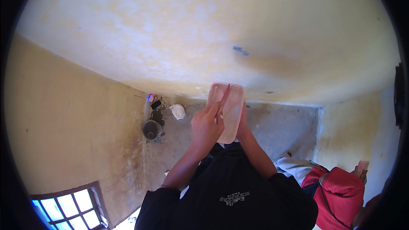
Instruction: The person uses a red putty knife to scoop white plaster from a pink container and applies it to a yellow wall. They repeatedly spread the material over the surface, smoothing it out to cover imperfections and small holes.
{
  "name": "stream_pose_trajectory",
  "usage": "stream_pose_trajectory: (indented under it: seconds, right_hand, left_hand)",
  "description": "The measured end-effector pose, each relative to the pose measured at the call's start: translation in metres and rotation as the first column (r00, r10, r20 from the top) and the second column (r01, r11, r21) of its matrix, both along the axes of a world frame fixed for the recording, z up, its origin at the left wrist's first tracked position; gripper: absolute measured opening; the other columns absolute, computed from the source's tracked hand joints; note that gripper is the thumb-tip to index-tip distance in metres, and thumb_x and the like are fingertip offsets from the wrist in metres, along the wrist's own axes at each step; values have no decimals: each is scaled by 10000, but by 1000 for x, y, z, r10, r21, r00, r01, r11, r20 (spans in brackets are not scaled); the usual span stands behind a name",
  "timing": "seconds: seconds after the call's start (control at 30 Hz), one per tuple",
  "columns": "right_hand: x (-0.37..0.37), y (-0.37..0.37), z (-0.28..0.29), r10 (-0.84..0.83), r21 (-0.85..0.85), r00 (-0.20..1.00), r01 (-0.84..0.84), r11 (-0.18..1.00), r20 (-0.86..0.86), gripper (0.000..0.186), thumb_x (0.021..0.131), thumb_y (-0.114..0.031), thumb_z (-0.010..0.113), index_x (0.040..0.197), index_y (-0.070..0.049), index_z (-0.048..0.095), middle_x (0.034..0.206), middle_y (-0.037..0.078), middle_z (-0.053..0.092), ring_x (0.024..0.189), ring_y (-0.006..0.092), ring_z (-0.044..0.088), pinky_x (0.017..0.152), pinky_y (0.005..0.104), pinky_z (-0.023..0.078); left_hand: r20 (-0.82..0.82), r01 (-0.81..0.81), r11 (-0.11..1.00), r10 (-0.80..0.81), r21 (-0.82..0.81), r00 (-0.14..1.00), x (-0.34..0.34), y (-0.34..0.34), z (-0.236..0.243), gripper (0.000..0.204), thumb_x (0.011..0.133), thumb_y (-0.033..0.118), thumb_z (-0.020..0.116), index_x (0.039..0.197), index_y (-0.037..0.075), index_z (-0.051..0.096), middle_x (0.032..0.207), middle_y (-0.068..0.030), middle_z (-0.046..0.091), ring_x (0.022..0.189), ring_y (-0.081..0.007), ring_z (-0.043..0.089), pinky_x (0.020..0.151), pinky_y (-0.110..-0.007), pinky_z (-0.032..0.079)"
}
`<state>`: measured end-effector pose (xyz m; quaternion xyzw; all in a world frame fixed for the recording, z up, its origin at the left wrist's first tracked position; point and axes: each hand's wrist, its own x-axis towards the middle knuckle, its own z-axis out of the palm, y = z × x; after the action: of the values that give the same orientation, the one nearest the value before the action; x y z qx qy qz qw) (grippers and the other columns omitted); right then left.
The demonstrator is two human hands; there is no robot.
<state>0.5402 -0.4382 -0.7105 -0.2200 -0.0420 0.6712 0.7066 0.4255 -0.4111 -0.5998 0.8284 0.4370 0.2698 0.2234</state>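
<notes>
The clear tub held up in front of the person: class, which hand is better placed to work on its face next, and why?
Probably the left hand: it lies on the front of the tub, fingers by a thin red stick. The right hand is mostly hidden behind the tub, seemingly supporting it.
</notes>
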Motion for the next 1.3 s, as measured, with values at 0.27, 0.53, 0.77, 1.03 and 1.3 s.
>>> stream_pose_trajectory:
  seconds: [0.27,0.53,0.77,1.03,1.3]
  right_hand:
    - [-6,-3,-40,80,300,953,13,954,-294,727,996,-673,246,1500,-168,379,1423,82,524,1256,279,547,1060,449,456]
    - [-16,1,-14,-130,65,985,138,988,-116,748,985,-696,234,1502,-173,368,1448,72,491,1297,275,509,1082,450,434]
    - [-18,8,-14,-182,-56,976,176,983,-123,779,963,-729,255,1501,-178,368,1463,68,473,1318,273,486,1082,456,431]
    - [-35,1,-19,-142,-54,971,134,990,-192,794,951,-745,267,1485,-170,393,1435,76,507,1278,275,523,1073,451,440]
    - [-31,-3,-23,-137,0,971,139,990,-198,797,949,-750,266,1484,-171,390,1430,77,509,1280,266,524,1063,440,451]
  left_hand:
    - [28,77,997,-77,-1,997,-10,-3,-12,202,812,44,631,1011,42,665,863,-119,666,732,-339,662,625,-452,524]
    - [-167,5,999,4,53,986,-24,-8,-4,180,823,54,634,1000,51,671,859,-94,675,723,-286,666,679,-420,465]
    - [-21,41,995,-39,95,999,-15,-19,-13,183,813,67,641,993,66,673,835,-79,669,726,-250,652,677,-410,389]
    - [-252,-33,980,83,197,964,-29,-11,-18,215,790,60,657,1004,80,675,800,-59,647,727,-230,650,702,-395,374]
    - [-170,-65,983,95,174,981,-39,-16,-13,227,780,55,665,1002,90,691,857,-61,688,694,-227,644,705,-383,369]
